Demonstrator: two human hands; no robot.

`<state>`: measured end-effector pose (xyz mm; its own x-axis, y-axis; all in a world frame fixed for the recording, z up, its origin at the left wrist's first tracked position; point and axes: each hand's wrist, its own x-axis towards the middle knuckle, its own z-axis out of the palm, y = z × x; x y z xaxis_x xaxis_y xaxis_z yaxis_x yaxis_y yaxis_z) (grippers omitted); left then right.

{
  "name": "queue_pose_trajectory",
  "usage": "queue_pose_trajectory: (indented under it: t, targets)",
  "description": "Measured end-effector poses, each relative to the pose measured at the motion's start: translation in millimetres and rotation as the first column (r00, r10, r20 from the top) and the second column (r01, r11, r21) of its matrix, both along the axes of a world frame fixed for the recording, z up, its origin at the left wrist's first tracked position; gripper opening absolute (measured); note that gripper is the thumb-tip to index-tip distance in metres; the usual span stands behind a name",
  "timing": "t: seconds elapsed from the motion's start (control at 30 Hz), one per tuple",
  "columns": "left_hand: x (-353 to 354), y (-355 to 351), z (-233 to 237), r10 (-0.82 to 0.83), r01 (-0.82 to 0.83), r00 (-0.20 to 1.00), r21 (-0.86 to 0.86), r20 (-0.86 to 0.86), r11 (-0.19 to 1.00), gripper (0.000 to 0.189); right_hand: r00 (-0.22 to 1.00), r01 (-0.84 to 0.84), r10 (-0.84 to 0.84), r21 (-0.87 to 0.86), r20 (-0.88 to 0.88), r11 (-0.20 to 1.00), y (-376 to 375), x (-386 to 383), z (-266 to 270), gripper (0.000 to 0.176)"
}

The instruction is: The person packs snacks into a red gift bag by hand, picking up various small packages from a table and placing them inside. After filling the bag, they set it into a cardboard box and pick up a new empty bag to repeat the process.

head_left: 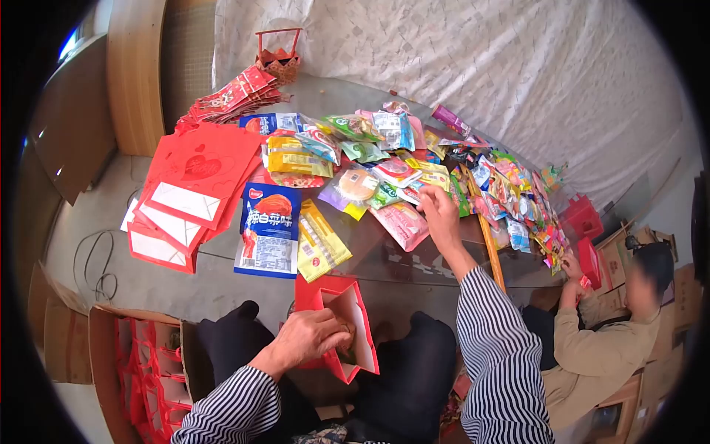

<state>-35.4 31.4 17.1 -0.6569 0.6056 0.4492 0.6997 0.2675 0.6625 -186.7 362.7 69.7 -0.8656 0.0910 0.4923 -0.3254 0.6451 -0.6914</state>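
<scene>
Through the head camera I am looking down at my own two hands, both coming out of striped sleeves. My left hand (310, 337) is sitting low in the view, over my lap, and its fingers are clamping the rim of a red paper bag (353, 325). The bag is standing upright with its mouth open, just below the near edge of the glass table (399, 263).

My right hand (438, 211) is stretching forward over the table and resting its fingertips among the snack packets (384, 155) that are spreading across the middle of the glass. Its fingers are curling downward, but I cannot tell whether they are pinching a packet or only touching the heap. A pink packet (403, 224) is lying just beside this hand, on its left.

Nearer to me, a blue packet (270, 229) and a yellow packet (319, 243) are lying side by side and touching, just above the open bag. To their left, flat red bags (192, 189) are overlapping in a stack. A cardboard box (103, 348) on the floor at lower left is holding more red bags upright. A red basket (279, 59) is standing at the table's far end.

At the right, another person (599, 348) is sitting with a hand by the table's corner.
</scene>
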Motion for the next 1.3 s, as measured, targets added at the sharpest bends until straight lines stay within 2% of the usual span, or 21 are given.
queue_pose_trajectory:
  t: [0.07,0.17,0.2,0.3,0.33,0.47,0.57,0.6,0.77,0.87,1.3]
  targets:
    - [-2,2,-1,-0.006,0.006,1.000,0.002,0.015,1.000,0.017,0.999,0.039,-0.038,0.051,-0.021,0.998,5,-28,-5,0.020]
    - [-5,5,-3,-0.009,0.009,0.999,0.014,0.042,1.000,0.016,0.996,0.061,-0.041,0.307,-0.073,0.950,5,-60,-3,0.026]
    - [-6,6,-3,-0.012,0.012,0.999,0.013,0.052,1.000,0.015,1.000,0.018,-0.018,0.303,-0.003,0.953,8,-75,-7,0.033]
    - [-10,7,-4,-0.008,0.008,0.998,0.005,0.062,1.000,0.015,0.999,0.013,0.010,0.433,-0.051,0.901,-5,-108,-11,0.038]
    - [-11,8,-5,-0.006,0.006,0.998,0.002,0.063,1.000,0.015,1.000,0.010,-0.022,0.475,0.019,0.880,-9,-119,-10,0.047]
    - [-13,10,-5,0.002,0.000,0.996,-0.019,0.086,1.000,0.015,0.983,-0.008,-0.095,0.552,0.157,0.834,-30,-149,-17,0.061]
    - [-14,10,-6,0.002,-0.001,0.996,-0.010,0.091,1.000,0.016,0.944,-0.049,-0.167,0.620,0.285,0.783,-42,-150,-22,0.063]
    - [-15,10,-7,0.000,-0.001,0.996,0.005,0.086,1.000,0.017,0.950,-0.053,-0.163,0.648,0.268,0.760,-41,-149,-25,0.063]
    - [-17,14,-5,-0.034,0.028,0.994,0.056,0.109,0.998,0.017,0.966,-0.088,-0.094,0.645,0.243,0.759,-33,-135,-33,0.063]
    - [-13,14,0,-0.024,0.022,0.986,0.012,0.164,1.000,0.017,0.979,-0.114,-0.022,0.638,0.202,0.761,-35,-121,-38,0.060]
    - [-7,6,-9,-0.004,0.003,0.992,0.006,0.126,1.000,0.015,0.974,-0.180,0.043,0.641,0.223,0.746,-38,-81,-34,0.059]
